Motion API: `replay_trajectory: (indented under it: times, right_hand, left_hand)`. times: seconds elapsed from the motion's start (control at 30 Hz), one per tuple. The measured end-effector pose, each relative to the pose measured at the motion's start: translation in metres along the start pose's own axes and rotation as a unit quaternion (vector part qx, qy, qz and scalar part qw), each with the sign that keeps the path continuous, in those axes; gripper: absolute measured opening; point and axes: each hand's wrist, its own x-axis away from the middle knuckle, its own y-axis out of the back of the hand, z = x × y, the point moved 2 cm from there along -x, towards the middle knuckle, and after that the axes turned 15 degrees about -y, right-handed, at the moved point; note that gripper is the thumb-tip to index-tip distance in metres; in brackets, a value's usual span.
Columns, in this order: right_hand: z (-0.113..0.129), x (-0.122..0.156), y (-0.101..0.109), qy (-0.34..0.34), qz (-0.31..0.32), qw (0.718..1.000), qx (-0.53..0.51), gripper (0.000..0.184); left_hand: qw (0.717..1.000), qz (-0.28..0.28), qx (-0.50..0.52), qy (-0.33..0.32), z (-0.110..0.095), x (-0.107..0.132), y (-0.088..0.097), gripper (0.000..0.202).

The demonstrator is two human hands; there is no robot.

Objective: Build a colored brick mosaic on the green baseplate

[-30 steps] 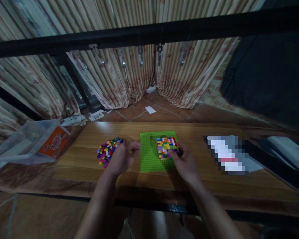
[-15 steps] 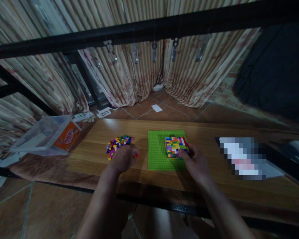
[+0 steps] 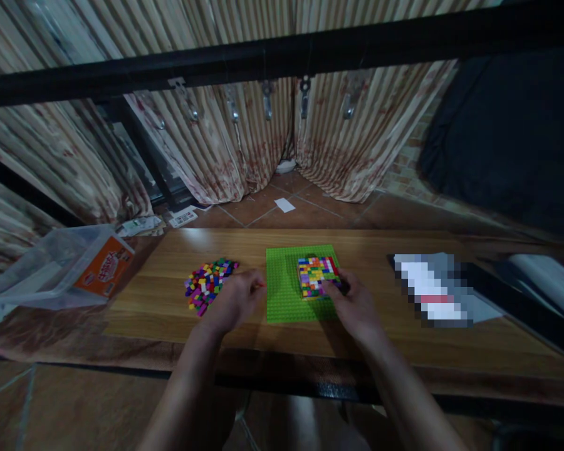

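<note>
Head view, our left fingers [image 3: 257,287]: curled closed at the green baseplate [image 3: 282,304]'s left edge; whether they pinch anything, we cannot tell.
Our right fingers [image 3: 333,287]: gripping the brick block [image 3: 314,274]'s near corner, likely steadying it on the baseplate's right half.
Pile of loose bricks [image 3: 207,287]: small glossy cubes, left of the baseplate, within reach.
Under the baseplate: smooth wooden tabletop [image 3: 160,300].

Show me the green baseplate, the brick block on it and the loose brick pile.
green baseplate [image 3: 281,297]: head view, bare studs left of the block.
brick block [image 3: 314,274]: head view, middle of its top.
loose brick pile [image 3: 207,285]: head view, centre of the heap.
</note>
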Motion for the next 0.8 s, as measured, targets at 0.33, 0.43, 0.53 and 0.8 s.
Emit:
replay_trajectory:
  times: [0.33, 0.43, 0.53, 0.8]
  right_hand:
    - [0.003, 0.002, 0.000, 0.011, 0.008, 1.000, 0.003, 0.051]
    - [0.003, 0.002, 0.000, 0.018, 0.008, 1.000, 0.014, 0.049]
    - [0.003, 0.002, 0.000, 0.019, 0.009, 1.000, 0.018, 0.048]
    - [0.006, 0.005, 0.001, 0.022, -0.001, 1.000, 0.021, 0.049]
  left_hand:
    - [0.988, -0.098, 0.094, -0.074, -0.031, -0.021, -0.041, 0.009]
    - [0.989, -0.082, 0.065, -0.100, -0.039, -0.025, -0.045, 0.013]
    - [0.990, -0.075, 0.044, -0.114, -0.042, -0.029, -0.048, 0.015]
    - [0.992, -0.064, 0.012, -0.109, -0.042, -0.036, -0.056, 0.013]
